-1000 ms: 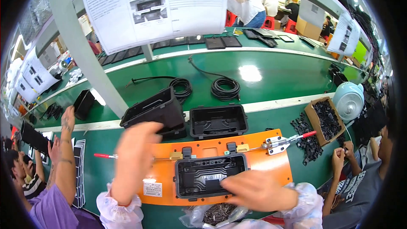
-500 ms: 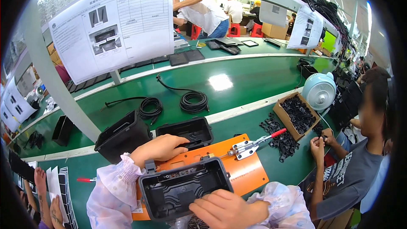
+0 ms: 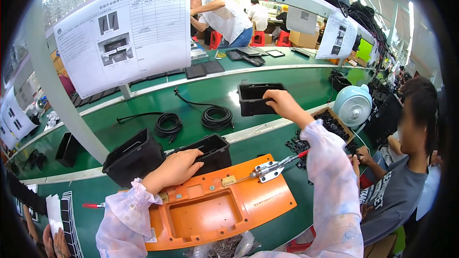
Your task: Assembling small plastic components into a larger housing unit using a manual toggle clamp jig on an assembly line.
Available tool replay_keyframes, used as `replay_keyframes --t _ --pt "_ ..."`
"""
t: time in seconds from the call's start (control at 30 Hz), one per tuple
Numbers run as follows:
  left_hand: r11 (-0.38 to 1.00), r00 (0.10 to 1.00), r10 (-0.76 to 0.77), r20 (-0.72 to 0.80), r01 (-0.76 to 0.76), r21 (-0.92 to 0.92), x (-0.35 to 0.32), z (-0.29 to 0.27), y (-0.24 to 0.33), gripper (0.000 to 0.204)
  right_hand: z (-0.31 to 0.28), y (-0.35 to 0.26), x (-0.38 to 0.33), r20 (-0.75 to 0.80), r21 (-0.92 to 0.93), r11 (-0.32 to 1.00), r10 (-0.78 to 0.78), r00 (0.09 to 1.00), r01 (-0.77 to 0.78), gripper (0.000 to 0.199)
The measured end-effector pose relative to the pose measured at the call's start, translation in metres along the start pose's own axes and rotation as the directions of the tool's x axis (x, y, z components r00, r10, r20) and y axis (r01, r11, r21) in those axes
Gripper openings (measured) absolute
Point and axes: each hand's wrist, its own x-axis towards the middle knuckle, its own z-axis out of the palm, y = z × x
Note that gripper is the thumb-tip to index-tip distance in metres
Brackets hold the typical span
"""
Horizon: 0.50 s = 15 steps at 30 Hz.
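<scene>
Right fingers (image 3: 271, 95) grip a black box (image 3: 252, 108); left fingers (image 3: 193, 154) touch another box (image 3: 216, 159), grip unclear; carton (image 3: 352, 137) holds parts (image 3: 336, 120).

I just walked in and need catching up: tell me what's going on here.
The person's right hand grips a black box by its rim, beyond the white rail and right of a coiled cable. The left hand is at the near edge of a second box, just behind an orange board.

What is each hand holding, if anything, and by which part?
Right hand: a black box, by the near rim's right end. Left hand: at another black box; grip unclear.
</scene>
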Motion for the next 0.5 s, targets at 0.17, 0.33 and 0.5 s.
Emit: replay_keyframes --t 0.17,0.33,0.5 --pt "1.0 0.995 -0.029 -0.098 0.029 -0.006 -0.021 -0.012 0.004 0.032 0.058 0.045 0.01 0.126 0.0 1.0 0.006 0.992 -0.006 0.02" --pt "0.993 0.939 0.117 -0.325 -0.106 0.052 -0.038 -0.049 0.052 0.027 0.067 0.05 -0.001 0.205 -0.202 0.976 -0.035 0.978 0.078 0.031" --pt "0.939 0.911 0.314 -0.266 -0.258 0.227 -0.076 -0.072 0.09 0.028 0.03 0.001 0.005 0.076 -0.001 0.999 0.038 0.996 -0.038 0.058"
